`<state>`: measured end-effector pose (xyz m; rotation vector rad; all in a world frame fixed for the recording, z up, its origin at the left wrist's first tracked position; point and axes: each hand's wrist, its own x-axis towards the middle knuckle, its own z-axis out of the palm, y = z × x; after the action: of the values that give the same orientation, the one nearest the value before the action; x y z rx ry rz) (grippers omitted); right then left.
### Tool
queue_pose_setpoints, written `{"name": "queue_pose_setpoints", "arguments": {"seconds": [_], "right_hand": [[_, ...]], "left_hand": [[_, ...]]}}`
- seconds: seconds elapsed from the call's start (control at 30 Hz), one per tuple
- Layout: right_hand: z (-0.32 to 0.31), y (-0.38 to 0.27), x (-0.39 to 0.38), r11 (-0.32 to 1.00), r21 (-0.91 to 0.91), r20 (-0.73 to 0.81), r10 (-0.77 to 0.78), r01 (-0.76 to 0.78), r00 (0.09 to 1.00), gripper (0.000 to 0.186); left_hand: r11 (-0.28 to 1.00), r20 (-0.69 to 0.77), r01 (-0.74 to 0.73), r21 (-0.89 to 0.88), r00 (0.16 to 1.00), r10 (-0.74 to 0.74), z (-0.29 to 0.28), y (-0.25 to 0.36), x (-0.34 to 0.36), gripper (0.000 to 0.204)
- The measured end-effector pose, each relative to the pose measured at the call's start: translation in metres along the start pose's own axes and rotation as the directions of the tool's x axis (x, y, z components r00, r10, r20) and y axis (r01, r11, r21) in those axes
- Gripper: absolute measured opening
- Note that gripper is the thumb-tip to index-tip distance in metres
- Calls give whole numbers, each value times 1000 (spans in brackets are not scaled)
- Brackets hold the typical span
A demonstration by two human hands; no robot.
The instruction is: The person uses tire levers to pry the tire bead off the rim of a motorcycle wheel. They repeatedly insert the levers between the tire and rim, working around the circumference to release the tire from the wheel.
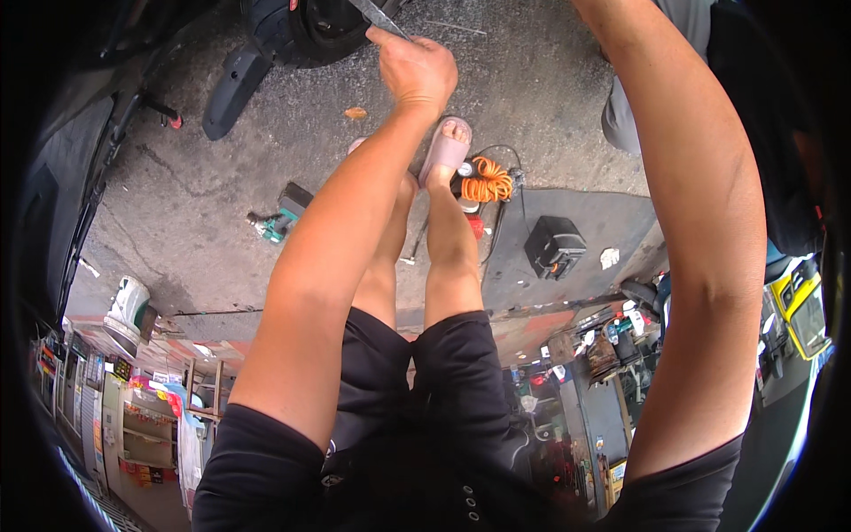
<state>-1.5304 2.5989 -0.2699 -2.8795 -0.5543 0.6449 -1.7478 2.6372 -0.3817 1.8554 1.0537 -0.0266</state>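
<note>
My left hand [418, 71] is closed around a flat grey metal bar [383, 18], whose upper end runs out of the picture. Just left of that hand is a black tyre [266, 31] on a dark wheel, cut off by the upper edge. A long black plastic piece [236, 93] with a rounded end hangs beside the tyre. My right forearm [683, 115] reaches up and leaves the view at the top, so the right hand is hidden.
On the concrete lie a teal and black power tool [285, 213], a coiled orange hose [487, 180] and a black case [556, 246]. A white container [129, 301] stands at left. Another person's grey trouser leg [623, 115] is at upper right. Cluttered shelves [146, 434] stand behind.
</note>
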Motion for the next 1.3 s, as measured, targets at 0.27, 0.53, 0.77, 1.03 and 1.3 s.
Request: {"name": "queue_pose_setpoints", "arguments": {"seconds": [0.27,0.53,0.77,1.03,1.3], "right_hand": [[12,-1,29,981,-107,-11,-165,163,986,42],[14,-6,25,975,-83,-29,-210,207,977,47],[-1,-14,9,998,-41,-12,-50,49,999,49],[-6,-18,2,997,16,-23,70,-70,997,49],[-1,-20,-1,999,-13,-90,-50,49,995,48]], "left_hand": [[984,-55,-179,19,982,180,8,-18,12,29],[988,-85,-96,119,991,106,-17,13,1,35],[995,-12,-52,83,999,53,-24,24,-1,38],[994,42,-48,98,998,44,-20,25,-5,39],[994,8,17,106,1000,-17,-24,25,-7,41]]}}
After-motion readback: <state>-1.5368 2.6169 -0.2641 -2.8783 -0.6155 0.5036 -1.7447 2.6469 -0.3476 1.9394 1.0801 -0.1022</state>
